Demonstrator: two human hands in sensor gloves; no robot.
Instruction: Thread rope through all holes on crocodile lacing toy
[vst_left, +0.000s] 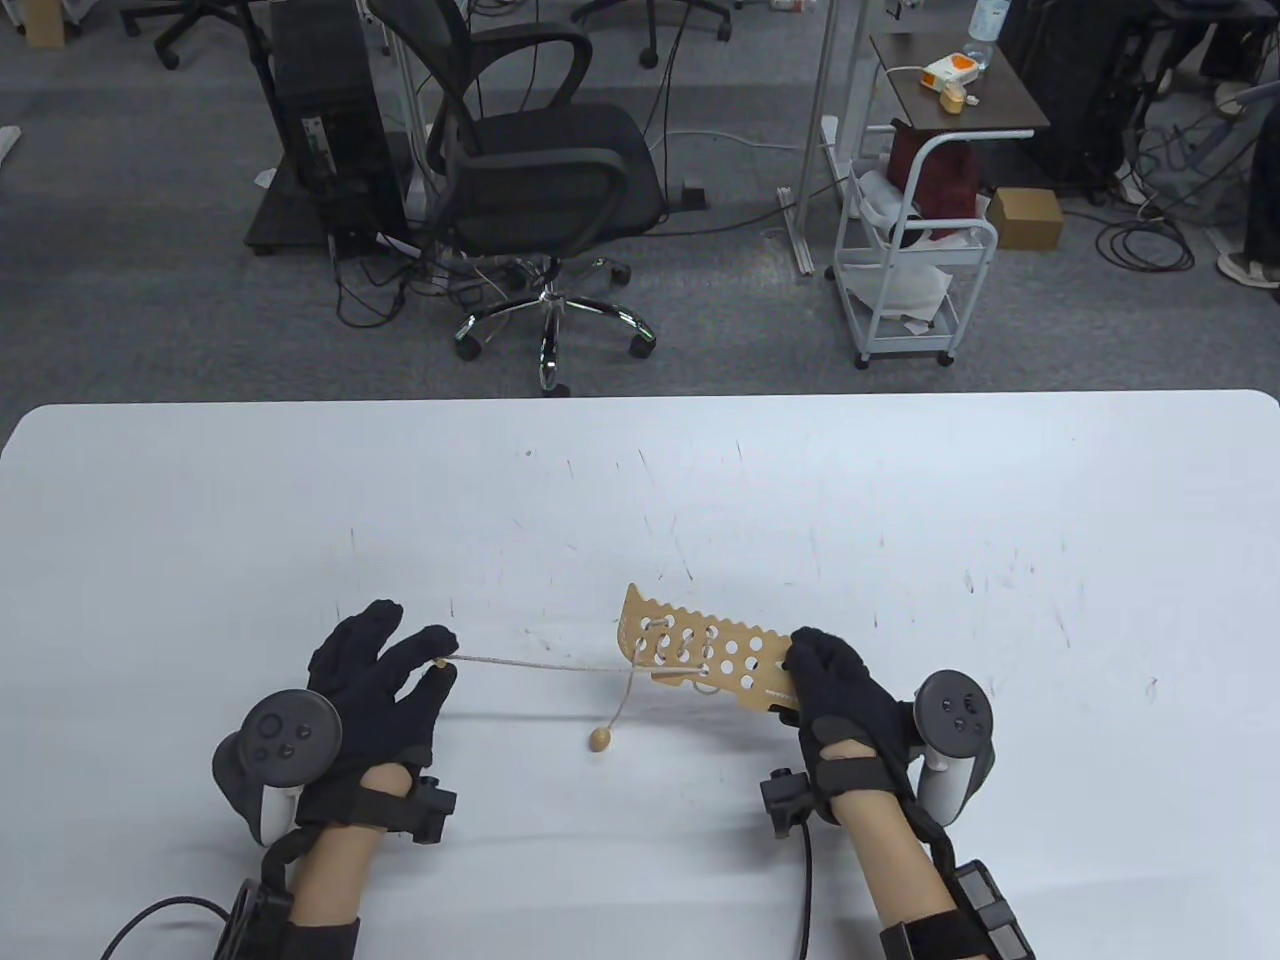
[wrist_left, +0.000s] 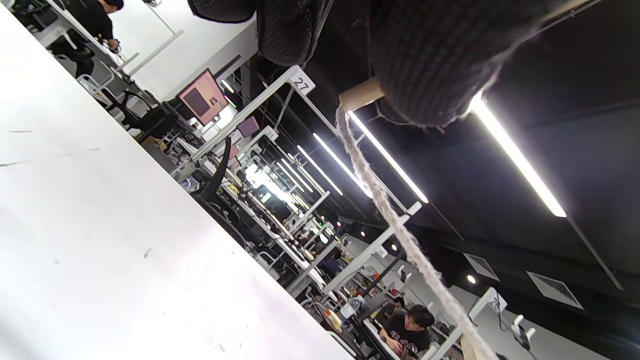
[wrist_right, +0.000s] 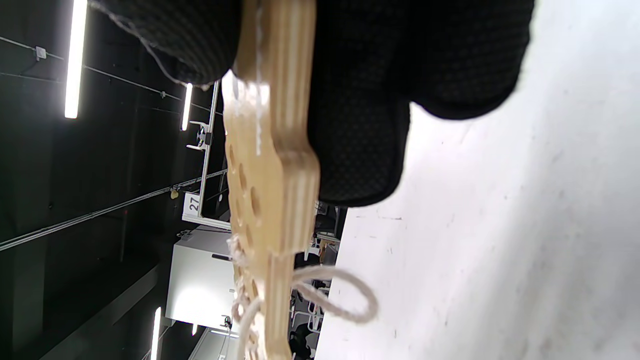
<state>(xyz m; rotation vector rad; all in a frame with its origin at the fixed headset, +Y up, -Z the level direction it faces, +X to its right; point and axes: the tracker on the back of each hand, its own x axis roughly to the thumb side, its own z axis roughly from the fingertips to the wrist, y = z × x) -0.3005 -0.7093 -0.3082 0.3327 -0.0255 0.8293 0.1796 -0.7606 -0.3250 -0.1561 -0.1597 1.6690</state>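
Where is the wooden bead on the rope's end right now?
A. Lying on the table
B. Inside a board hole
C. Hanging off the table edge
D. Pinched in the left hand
A: the bead lies on the table, below the rope and apart from both hands.

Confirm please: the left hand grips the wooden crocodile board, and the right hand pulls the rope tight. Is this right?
The hands are swapped. In the table view the right hand grips the crocodile board, and the left hand pinches the rope by its tip and pulls it tight.
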